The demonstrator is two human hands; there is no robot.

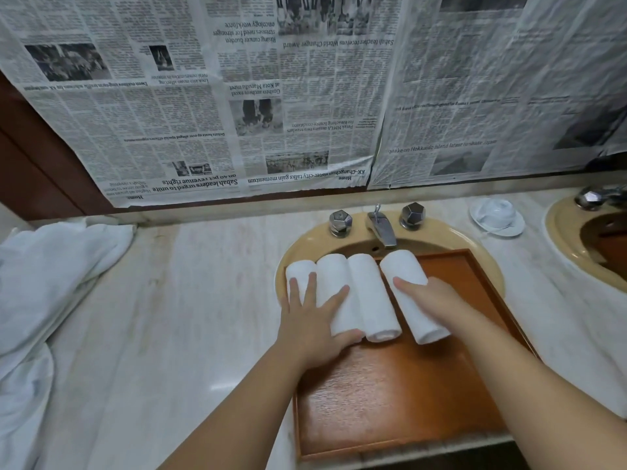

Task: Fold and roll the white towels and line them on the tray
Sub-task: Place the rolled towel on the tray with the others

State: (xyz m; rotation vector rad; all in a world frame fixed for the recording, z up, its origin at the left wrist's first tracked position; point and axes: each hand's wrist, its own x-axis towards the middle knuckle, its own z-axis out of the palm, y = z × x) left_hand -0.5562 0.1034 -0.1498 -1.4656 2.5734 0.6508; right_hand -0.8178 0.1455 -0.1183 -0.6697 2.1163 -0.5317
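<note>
Left hand rests with fingers spread on three rolled towels on the tray while right hand wraps a fourth roll.

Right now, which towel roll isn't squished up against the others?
The rightmost towel roll, under the right hand. A gap of tray shows beside it; the other three touch.

Four rolled towels lie on the tray — left hand flat on two, right hand on the fourth.
</note>
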